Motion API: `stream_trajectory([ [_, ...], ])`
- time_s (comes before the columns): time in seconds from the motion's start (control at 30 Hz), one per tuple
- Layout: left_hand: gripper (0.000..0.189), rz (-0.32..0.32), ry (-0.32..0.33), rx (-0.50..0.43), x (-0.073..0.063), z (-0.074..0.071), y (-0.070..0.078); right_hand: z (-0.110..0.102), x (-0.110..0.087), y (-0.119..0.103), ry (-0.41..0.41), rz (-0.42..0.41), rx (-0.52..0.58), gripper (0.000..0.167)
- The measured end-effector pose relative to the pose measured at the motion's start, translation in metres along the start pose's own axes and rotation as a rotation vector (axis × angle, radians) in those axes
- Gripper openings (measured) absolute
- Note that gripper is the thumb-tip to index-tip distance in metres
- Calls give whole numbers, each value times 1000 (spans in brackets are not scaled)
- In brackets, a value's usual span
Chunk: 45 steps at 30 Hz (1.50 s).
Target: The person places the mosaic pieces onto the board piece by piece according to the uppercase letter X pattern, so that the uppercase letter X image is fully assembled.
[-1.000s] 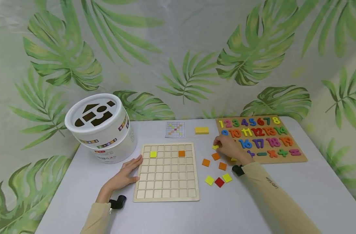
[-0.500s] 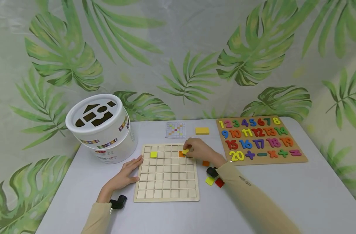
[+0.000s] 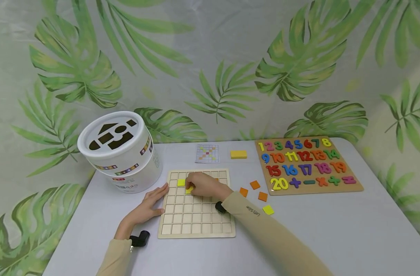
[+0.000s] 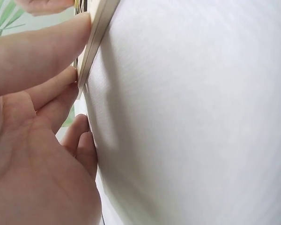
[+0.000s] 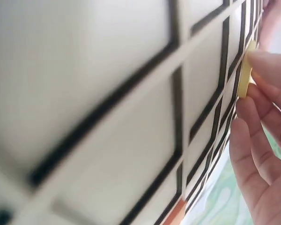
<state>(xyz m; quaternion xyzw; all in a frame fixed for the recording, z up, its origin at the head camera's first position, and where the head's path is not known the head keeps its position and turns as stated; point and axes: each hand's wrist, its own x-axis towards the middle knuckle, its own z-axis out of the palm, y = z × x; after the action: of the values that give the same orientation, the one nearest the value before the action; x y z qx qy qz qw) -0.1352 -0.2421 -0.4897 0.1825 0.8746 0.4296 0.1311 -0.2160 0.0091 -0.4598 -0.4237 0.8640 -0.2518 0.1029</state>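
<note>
A pale wooden grid board lies on the table. My right hand is over its upper part and pinches a yellow square tile between thumb and fingers, at the grid. Just up and left of it, another yellow tile sits in a cell. An orange tile is in the board's upper right, partly hidden by my right hand. Along the board's left edge rests my left hand; in the left wrist view its thumb and fingertips touch the board's side.
Right of the board lie several loose tiles, among them an orange tile and a yellow one. Behind are a patterned card, a yellow block, a number board and a white bucket.
My right hand has picked up a yellow tile from near the number board and carried it left, over the orange tile, to the grid's upper left. My left hand stays at the board's edge.
</note>
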Motion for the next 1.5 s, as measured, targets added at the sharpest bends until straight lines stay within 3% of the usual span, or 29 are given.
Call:
stream_trajectory([
  [0.17,70,0,-3,3,0,0,1,2,3,-3,5,-1,-44,16],
  [0.33,70,8,5,-6,0,0,4,-11,-14,4,32,29,65,20],
  [0.47,69,9,11,-5,0,-1,6,-29,-40,21,104,59,158,19],
  [0.63,69,7,16,5,0,-2,7,-46,-84,46,177,126,175,14],
  [0.8,70,9,10,3,-1,-2,5,-49,-123,61,170,241,133,13],
  [0.93,70,23,9,-7,-2,-2,4,-44,-140,65,138,289,81,13],
  [1.13,70,31,10,-16,-1,-1,3,-38,-142,62,119,300,-7,15],
  [1.23,70,29,9,-20,-1,0,3,-37,-138,61,136,293,1,15],
  [1.5,70,27,7,-22,-1,1,4,-34,-106,47,173,157,94,18],
])
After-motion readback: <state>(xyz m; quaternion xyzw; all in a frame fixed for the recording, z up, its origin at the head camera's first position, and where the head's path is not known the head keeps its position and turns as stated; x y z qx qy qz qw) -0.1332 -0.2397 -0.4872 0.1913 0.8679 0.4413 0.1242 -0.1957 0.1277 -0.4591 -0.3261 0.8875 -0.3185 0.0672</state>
